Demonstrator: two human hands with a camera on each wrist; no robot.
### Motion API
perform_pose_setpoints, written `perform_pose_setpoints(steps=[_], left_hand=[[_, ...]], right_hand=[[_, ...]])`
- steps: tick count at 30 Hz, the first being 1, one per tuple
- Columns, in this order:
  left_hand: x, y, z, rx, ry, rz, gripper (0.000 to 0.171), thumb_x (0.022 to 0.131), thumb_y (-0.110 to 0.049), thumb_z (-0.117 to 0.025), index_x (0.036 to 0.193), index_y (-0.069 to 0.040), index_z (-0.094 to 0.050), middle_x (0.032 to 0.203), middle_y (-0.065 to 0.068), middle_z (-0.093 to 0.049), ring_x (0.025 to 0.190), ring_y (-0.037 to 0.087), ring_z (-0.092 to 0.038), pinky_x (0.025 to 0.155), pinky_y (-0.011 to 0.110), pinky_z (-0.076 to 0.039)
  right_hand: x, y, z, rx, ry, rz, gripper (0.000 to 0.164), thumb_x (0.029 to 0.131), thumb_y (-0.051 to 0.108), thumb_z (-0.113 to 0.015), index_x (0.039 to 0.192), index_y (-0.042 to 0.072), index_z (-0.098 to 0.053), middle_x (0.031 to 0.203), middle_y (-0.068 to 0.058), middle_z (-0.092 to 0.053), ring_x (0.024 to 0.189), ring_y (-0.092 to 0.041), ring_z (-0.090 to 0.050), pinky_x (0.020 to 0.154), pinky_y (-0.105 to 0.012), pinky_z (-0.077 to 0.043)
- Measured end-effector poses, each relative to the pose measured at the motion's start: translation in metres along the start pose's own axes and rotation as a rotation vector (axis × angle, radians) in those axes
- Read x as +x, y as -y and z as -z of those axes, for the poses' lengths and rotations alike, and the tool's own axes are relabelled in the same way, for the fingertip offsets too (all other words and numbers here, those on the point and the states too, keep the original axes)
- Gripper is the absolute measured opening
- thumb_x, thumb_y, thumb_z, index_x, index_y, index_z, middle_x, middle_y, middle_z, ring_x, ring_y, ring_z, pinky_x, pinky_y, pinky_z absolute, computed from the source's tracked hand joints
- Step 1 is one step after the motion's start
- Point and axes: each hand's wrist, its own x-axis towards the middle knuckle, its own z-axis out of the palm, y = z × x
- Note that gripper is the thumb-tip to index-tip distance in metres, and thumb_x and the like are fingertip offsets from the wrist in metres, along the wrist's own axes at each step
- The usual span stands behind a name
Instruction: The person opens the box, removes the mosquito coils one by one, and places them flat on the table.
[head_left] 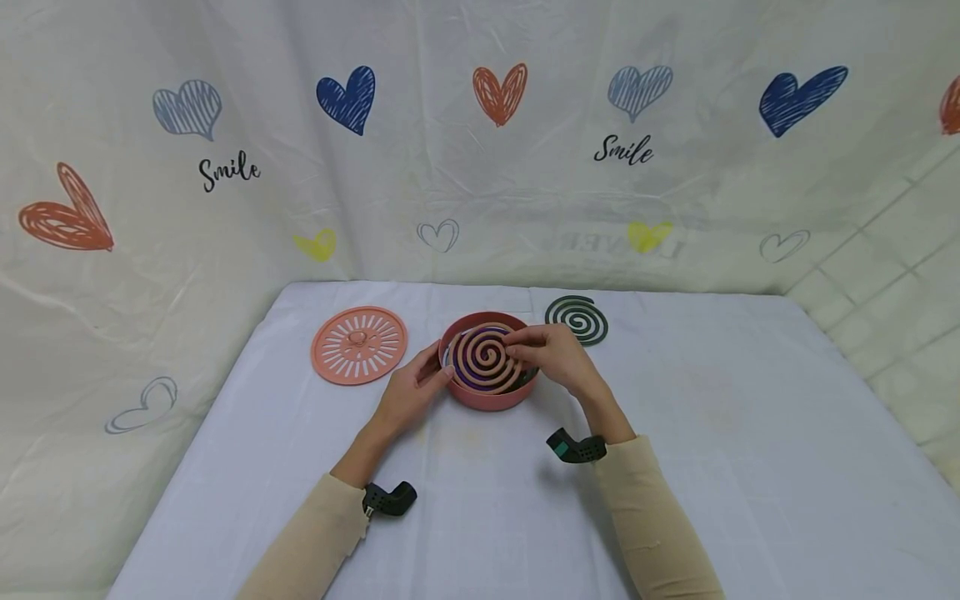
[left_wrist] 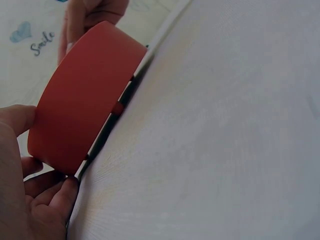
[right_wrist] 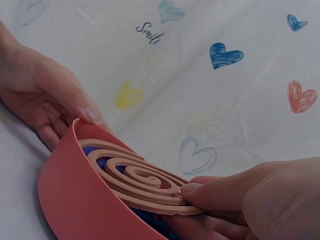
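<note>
A round coral-red box (head_left: 489, 402) with a low wall stands near the middle of the table. My left hand (head_left: 408, 390) grips its left side, thumb at the rim and fingers on the outer wall. A tan mosquito coil (right_wrist: 146, 204) lies across the box opening, slightly tilted in the right wrist view. Its right edge is pinched between the thumb and fingers of my right hand (head_left: 562, 360). Blue and purple show through the gaps of the coil, from something lower in the box that is mostly hidden.
A coral slotted lid (head_left: 337, 365) with a central knob lies left of the box. At the back right, just beyond my right hand, is a dark green mosquito coil (head_left: 588, 332). Behind the white-covered table (head_left: 735, 467) hangs a curtain (head_left: 420, 192) printed with hearts.
</note>
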Motion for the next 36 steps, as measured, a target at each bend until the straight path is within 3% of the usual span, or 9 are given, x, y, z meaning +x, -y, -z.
perform_pose_setpoints(steps=[14, 24, 36], left_hand=[[0.002, -0.0055, 0.0014, 0.027, 0.046, 0.052, 0.063, 0.101, -0.032, -0.06, 0.155, -0.009, -0.036, 0.157, 0.013, -0.043, 0.143, 0.025, -0.047, 0.115, 0.039, -0.043], [0.0002, 0.001, 0.0006, 0.015, 0.011, 0.017, 0.065, 0.098, -0.047, -0.061, 0.154, -0.021, -0.04, 0.155, 0.004, -0.047, 0.141, 0.019, -0.05, 0.115, 0.038, -0.044], [-0.0005, -0.0001, 0.0004, 0.035, 0.001, 0.02, 0.068, 0.096, -0.054, -0.06, 0.153, -0.022, -0.041, 0.154, 0.002, -0.049, 0.14, 0.019, -0.05, 0.113, 0.039, -0.046]], right_hand=[[0.0039, -0.0038, -0.0015, 0.055, -0.001, -0.018, 0.024, 0.095, 0.016, -0.07, 0.116, 0.006, -0.075, 0.112, -0.015, -0.073, 0.08, -0.012, -0.07, 0.074, -0.023, -0.062], [0.0037, -0.0022, -0.0002, 0.075, -0.004, -0.033, 0.025, 0.094, 0.016, -0.07, 0.116, 0.005, -0.074, 0.115, -0.015, -0.072, 0.08, -0.011, -0.07, 0.074, -0.023, -0.062], [0.0011, 0.0019, 0.0039, 0.09, -0.022, -0.063, 0.026, 0.094, 0.017, -0.07, 0.118, 0.006, -0.074, 0.117, -0.015, -0.071, 0.08, -0.011, -0.07, 0.075, -0.024, -0.062]])
